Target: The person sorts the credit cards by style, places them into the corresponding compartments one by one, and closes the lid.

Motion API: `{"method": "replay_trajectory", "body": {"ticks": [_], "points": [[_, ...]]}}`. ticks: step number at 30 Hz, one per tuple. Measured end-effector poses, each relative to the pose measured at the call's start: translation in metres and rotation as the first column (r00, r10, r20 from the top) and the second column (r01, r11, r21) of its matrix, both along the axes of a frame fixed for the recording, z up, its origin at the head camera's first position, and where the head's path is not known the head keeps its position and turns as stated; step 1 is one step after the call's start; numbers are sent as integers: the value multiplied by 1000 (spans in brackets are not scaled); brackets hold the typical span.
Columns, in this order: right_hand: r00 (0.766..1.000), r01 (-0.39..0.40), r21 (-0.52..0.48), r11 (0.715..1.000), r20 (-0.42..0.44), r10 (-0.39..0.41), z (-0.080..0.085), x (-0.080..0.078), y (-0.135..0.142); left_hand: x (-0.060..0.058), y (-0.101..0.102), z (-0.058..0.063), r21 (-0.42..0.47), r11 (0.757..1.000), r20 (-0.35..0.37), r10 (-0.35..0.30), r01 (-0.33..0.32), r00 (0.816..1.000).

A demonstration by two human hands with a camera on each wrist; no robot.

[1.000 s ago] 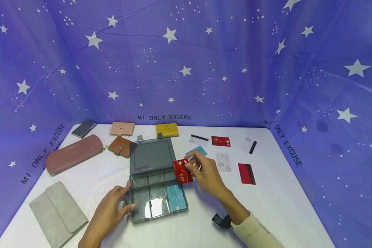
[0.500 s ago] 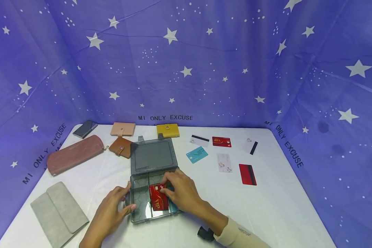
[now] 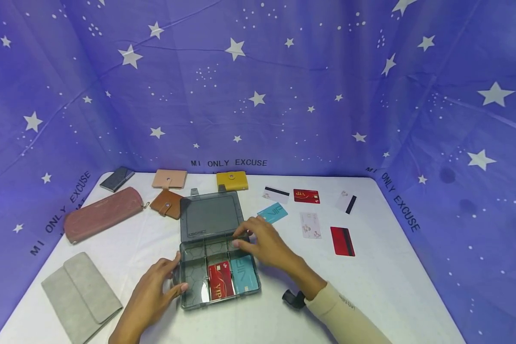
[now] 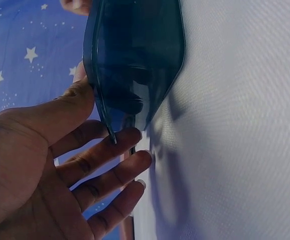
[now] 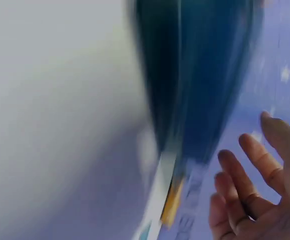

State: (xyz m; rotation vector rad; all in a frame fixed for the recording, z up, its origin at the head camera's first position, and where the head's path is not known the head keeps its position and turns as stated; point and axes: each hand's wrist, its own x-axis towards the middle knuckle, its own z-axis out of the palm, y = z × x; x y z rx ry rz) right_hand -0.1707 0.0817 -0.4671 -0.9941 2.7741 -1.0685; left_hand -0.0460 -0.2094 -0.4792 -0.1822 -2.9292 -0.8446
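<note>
A smoky see-through divided plastic box (image 3: 193,296) lies with its lid (image 3: 210,215) folded back. My left hand (image 3: 155,286) holds the box's left side; in the left wrist view the thumb (image 4: 69,110) lies at the rim and the other fingers spread along the outside. A red VIP card (image 3: 220,280) lies in the front middle compartment, a blue VIP card (image 3: 245,274) in the front right one. My right hand (image 3: 266,241) hovers over the box's back right corner, holding nothing. The right wrist view is blurred, with that hand's fingers (image 5: 257,155) spread beside the box.
Right of the box lie a blue card (image 3: 274,213), red cards (image 3: 306,196) (image 3: 342,241) and several pale cards (image 3: 311,225). Behind and left are a yellow wallet (image 3: 232,180), pink wallet (image 3: 169,178), brown wallet (image 3: 166,204), long pink purse (image 3: 103,215) and grey pouch (image 3: 81,296).
My right hand carried the red VIP card leftward into the front middle compartment, let it go, and moved back up and right. The left hand has stayed at the box's side.
</note>
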Motion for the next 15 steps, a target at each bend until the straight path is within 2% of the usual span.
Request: {"method": "replay_trajectory", "body": {"ticks": [3, 7, 10, 15], "points": [[997, 74, -23, 997, 36, -73, -2, -31, 19, 0, 0, 0, 3, 1000, -3, 0, 0, 1000], [987, 154, 114, 981, 22, -158, -10, -64, 41, 0, -1, 0, 7, 1000, -6, -3, 3, 1000], [979, 197, 206, 959, 16, -204, -14, -77, 52, 0, -1, -1, 6, 1000, -12, -5, 5, 1000], [970, 230, 257, 939, 22, -243, -14, -86, 55, 0, -1, -1, 7, 1000, -11, -5, 5, 1000]]}}
